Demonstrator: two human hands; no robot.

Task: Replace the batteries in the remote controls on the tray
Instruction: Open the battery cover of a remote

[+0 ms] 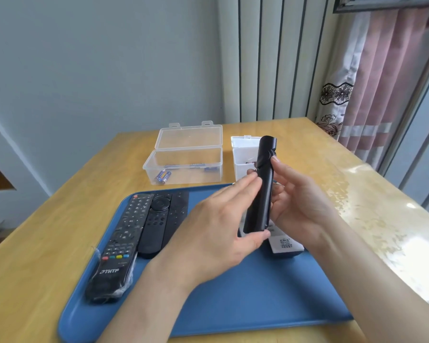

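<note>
Seemingly early on, a slim black remote (263,194) is held upright above the blue tray (233,293), with the right hand (300,206) wrapped round it and the left hand (216,233) pressing it with straight fingers, its cover apparently still on; other remotes (144,226) wait on the tray, and batteries (162,176) lie in a clear box (183,154) beyond.

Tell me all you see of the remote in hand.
The remote is a slim bar of matte black plastic; no buttons face the camera. It stands nearly upright above the tray, top tilted slightly right. The right hand curls round it, thumb on its upper part. The left hand lays straight fingers along its left side, thumb at the lower end. Whether its back is open, I cannot tell.
</note>
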